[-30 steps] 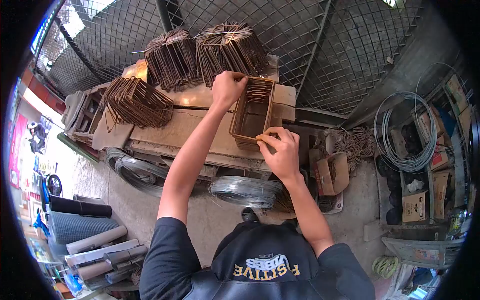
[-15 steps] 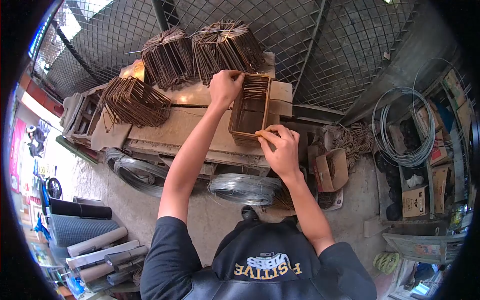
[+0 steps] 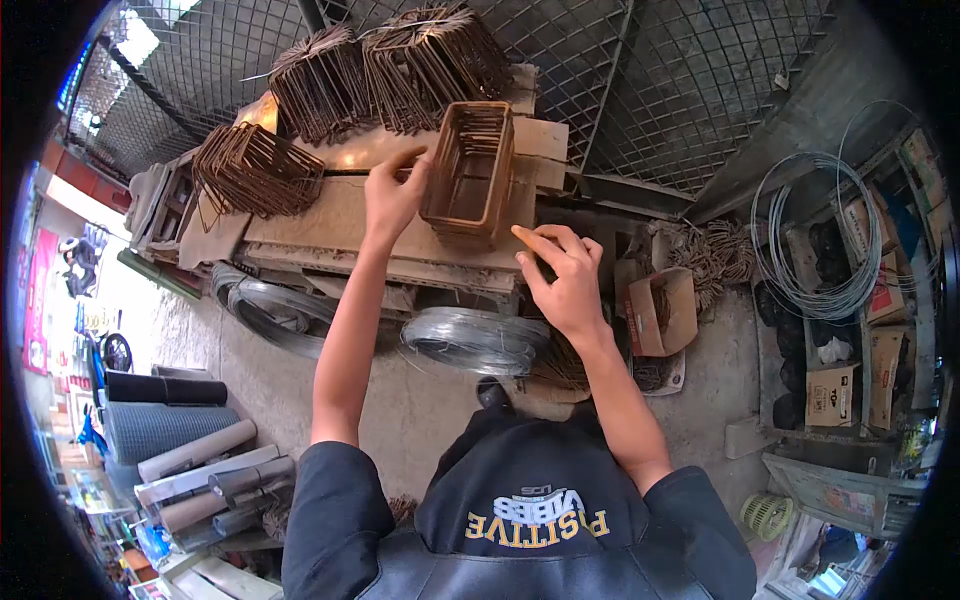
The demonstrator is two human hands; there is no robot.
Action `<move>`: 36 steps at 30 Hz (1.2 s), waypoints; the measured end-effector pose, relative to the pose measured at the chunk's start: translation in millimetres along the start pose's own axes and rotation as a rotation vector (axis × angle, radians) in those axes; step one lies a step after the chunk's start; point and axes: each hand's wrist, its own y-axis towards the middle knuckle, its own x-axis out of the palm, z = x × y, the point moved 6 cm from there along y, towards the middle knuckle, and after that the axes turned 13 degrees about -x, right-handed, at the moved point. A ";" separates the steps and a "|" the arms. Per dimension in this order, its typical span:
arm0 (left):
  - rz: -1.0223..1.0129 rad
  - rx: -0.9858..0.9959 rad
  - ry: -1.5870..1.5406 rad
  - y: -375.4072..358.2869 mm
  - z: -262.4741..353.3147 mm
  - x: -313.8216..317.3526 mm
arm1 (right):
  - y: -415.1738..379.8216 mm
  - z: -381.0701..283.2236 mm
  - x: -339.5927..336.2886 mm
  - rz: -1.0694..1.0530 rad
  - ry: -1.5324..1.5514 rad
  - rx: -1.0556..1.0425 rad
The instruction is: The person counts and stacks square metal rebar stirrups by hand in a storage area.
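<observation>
A neat upright stack of rectangular rusty rebar stirrups (image 3: 466, 229) stands on the workbench (image 3: 350, 232), forming a hollow box shape. My left hand (image 3: 394, 200) hovers just left of the stack, its thumb and fingers apart with nothing between them. To the right of the stack's near corner is my right hand (image 3: 566, 280), thumb and forefinger spread, holding nothing. A fanned bundle of stirrups (image 3: 257, 175) lies at the left end of the bench. Two more bundles, a left one (image 3: 320, 85) and a right one (image 3: 436, 68), sit at the back.
Wire mesh (image 3: 690, 100) rises behind the bench. Below its front edge lie coils of wire (image 3: 476, 340). An opened cardboard box (image 3: 664, 312) stands on the right, near a hanging wire coil (image 3: 815, 300). Mesh rolls (image 3: 165, 435) are at the lower left.
Both hands have let go of the stirrup stack. The left hand has dropped to its left side, and the right hand has drawn away from the near corner. The view has shifted slightly.
</observation>
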 end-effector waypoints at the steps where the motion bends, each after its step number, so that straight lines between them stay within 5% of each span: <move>1: 0.027 -0.026 -0.034 -11.2 -0.6 -4.7 | -7.7 6.9 -6.6 -0.004 0.011 0.001; 7: 0.217 -0.127 -0.103 -122.0 29.8 -7.7 | -76.8 78.2 -54.9 -0.080 0.088 0.149; 13: 0.371 -0.104 -0.028 -237.6 36.7 77.2 | -175.0 178.3 -93.8 -0.182 0.242 0.380; 21: 0.208 -0.156 0.238 -352.0 39.0 202.2 | -293.6 262.4 -89.1 -0.366 0.248 0.648; 26: -0.007 -0.321 0.134 -402.0 -32.3 274.8 | -357.4 298.9 -52.6 -0.422 0.236 0.712; 28: -0.179 -0.684 0.096 -429.7 -99.5 305.5 | -384.5 313.2 -32.1 -0.435 0.219 0.740; 36: -0.335 -0.957 0.163 -460.3 -326.2 412.2 | -481.6 408.3 86.1 -0.619 0.136 0.916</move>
